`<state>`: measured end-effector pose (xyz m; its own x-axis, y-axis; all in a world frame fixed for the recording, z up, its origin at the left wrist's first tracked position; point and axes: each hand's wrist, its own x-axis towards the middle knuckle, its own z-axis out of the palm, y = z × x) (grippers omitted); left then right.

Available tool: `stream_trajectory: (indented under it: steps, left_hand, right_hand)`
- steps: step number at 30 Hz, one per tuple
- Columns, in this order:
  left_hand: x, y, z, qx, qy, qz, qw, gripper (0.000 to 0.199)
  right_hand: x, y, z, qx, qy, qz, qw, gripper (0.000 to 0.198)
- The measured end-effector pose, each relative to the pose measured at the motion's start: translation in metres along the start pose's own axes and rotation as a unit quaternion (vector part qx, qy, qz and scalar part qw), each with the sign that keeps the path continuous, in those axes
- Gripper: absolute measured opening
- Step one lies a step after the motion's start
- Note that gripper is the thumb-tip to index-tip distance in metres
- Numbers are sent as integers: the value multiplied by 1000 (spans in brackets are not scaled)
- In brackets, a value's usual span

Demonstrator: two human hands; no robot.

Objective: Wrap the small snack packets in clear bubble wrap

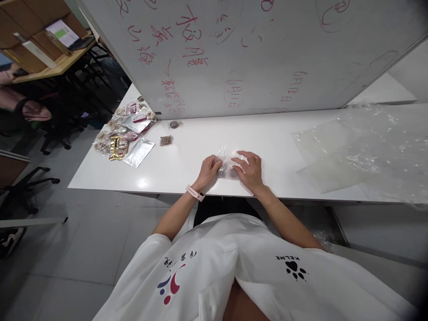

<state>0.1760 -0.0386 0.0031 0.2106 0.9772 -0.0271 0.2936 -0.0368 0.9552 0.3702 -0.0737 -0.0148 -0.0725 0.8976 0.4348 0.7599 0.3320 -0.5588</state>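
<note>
Left hand (210, 169) pinches the near-left edge of a clear plastic bag (227, 156), thumb closed over it; dark contents show inside. Right hand (250, 171) lies half-curled over the bag's right side, fingers spread; whether it grips the film cannot be determined. Left of the grip: a wrapped brown square packet (165, 141), then a silver pouch (139, 153) and gold packet (118, 148). Right of it: clear plastic sheeting (374, 151). Beyond: a whiteboard (284, 49).

Scribbled whiteboard (267, 53), grey tiled floor (90, 249)
</note>
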Motion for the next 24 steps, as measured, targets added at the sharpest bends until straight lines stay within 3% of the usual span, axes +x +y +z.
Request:
stream_trajectory:
  steps: [4, 8, 10, 13, 17, 19, 22, 24]
  left_hand:
    - [4, 0, 7, 81, 13, 31, 996, 11]
    - [11, -3, 10, 202, 79, 131, 967, 34]
    - [15, -5, 7, 237, 33, 171, 956, 24]
    - [11, -9, -9, 219, -110, 188, 951, 23]
    - [-2, -12, -35, 219, -226, 199, 928, 69]
    - [-3, -12, -38, 225, -212, 193, 931, 71]
    - [6, -8, -27, 197, -116, 136, 964, 35]
    - [16, -4, -13, 179, -49, 91, 978, 33]
  right_hand:
    - [-9, 2, 1, -20, -125, -74, 989, 36]
    - [-17, 2, -5, -39, -179, -89, 979, 57]
    - [-18, 2, -9, -37, -194, -87, 976, 55]
    - [-20, 5, -14, -15, -203, -95, 975, 49]
    - [-23, 11, -15, 28, -189, -96, 977, 43]
    - [-21, 13, -12, 48, -163, -69, 983, 43]
    - [-6, 17, -8, 81, -115, 30, 990, 43]
    - [10, 19, -6, 105, -97, 107, 984, 42]
